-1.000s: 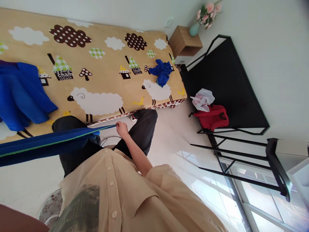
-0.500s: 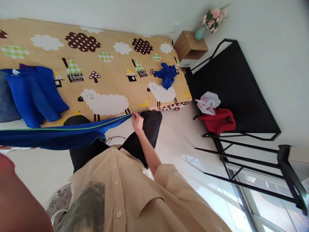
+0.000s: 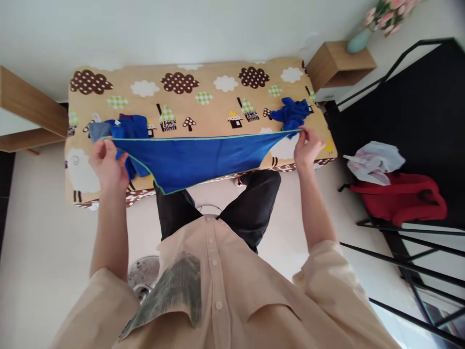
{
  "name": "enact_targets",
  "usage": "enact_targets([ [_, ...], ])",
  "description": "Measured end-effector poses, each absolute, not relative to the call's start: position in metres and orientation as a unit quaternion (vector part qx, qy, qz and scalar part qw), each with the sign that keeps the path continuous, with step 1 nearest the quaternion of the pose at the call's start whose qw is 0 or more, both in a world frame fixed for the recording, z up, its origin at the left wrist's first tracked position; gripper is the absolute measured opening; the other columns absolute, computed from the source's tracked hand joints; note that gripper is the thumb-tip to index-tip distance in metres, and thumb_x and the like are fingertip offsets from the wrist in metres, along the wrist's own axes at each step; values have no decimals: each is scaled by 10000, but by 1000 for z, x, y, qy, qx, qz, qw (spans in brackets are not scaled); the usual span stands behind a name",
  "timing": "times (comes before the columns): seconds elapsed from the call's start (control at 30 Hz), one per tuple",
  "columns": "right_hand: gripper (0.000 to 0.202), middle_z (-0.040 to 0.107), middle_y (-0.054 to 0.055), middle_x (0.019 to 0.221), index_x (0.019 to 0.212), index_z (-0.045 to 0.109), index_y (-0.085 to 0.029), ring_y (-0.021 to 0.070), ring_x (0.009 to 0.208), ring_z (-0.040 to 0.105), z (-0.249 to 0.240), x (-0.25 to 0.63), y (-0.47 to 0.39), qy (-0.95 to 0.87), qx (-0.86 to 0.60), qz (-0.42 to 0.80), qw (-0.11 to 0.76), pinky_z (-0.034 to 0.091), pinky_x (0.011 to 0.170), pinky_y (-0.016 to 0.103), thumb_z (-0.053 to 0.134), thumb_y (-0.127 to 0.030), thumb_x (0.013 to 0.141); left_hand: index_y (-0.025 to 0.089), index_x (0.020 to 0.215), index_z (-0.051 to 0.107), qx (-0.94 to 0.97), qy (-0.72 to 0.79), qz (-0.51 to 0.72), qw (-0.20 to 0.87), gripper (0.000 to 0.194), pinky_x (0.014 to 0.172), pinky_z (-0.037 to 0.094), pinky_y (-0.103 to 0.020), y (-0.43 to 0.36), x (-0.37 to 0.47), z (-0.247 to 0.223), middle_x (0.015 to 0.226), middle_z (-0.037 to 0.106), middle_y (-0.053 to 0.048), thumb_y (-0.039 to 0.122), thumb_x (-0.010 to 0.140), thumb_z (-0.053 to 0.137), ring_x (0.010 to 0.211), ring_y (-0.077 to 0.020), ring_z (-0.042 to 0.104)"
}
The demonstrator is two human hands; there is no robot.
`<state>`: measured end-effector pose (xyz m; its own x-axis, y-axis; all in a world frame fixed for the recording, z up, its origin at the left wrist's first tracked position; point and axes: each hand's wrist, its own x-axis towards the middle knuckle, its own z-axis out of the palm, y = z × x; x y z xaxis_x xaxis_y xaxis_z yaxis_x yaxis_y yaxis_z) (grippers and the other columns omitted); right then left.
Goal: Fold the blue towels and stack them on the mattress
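Observation:
A blue towel (image 3: 203, 160) with thin green edging is stretched in the air between my hands, above my knees and the bed's front edge. Its top edge runs nearly straight, and the lower part hangs down. My left hand (image 3: 110, 162) pinches the left top corner. At the other end, my right hand (image 3: 307, 147) pinches the right top corner between thumb and fingers. Beyond it lies a crumpled blue cloth (image 3: 291, 111) on the bed. Behind my left hand are blue garments (image 3: 137, 126) and a grey-blue piece (image 3: 100, 131), partly hidden by the towel and hand.
The low bed has a tan patterned sheet (image 3: 214, 127). A wooden nightstand (image 3: 339, 60) holds a vase (image 3: 359, 40) of pink flowers. At right, a red bag (image 3: 403, 196) and a white plastic bag (image 3: 378, 160) rest on a black frame. A wooden shelf (image 3: 32, 104) stands left.
My left hand, blurred near the camera before, now appears ahead of me at the towel's left corner. My right hand has risen over the bed, and the towel spans in front. The view has swung left.

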<state>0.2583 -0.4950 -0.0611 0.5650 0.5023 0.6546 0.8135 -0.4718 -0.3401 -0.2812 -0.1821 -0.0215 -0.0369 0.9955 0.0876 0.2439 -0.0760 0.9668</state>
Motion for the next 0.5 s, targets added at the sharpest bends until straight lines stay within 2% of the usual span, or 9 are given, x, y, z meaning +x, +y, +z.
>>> enact_targets([
  [0.1, 386, 818, 149, 1018, 1170, 788, -150, 202, 949, 816, -42, 270, -496, -403, -824, -233, 322, 618, 889, 350, 465, -360, 1134, 95, 1120, 526, 614, 518, 440, 401, 144, 706, 547, -149, -172, -277, -20, 953, 600, 33, 235, 1089, 513, 801, -9, 557],
  [0.3, 354, 813, 208, 1073, 1203, 787, -115, 89, 1017, 796, -13, 274, -503, -377, -879, -153, 250, 551, 864, 197, 481, -261, 1104, 50, 1099, 586, 623, 505, 423, 421, 87, 640, 540, -140, -150, -283, -17, 882, 626, 59, 92, 1026, 612, 689, 2, 556],
  [0.4, 275, 818, 206, 1045, 1170, 801, -108, 107, 981, 803, -4, 274, -506, -398, -876, -116, 247, 552, 870, 221, 556, -166, 1059, 50, 1047, 626, 658, 485, 417, 397, 99, 606, 539, -151, -141, -286, -19, 882, 669, 45, 87, 967, 671, 652, -8, 554],
  [0.5, 218, 829, 169, 996, 1120, 814, -127, 138, 933, 811, 5, 275, -505, -407, -875, -86, 248, 571, 879, 247, 631, -88, 1008, 89, 963, 682, 658, 449, 433, 421, 148, 557, 531, -167, -134, -284, -21, 797, 674, 42, 166, 870, 769, 609, -39, 563],
])
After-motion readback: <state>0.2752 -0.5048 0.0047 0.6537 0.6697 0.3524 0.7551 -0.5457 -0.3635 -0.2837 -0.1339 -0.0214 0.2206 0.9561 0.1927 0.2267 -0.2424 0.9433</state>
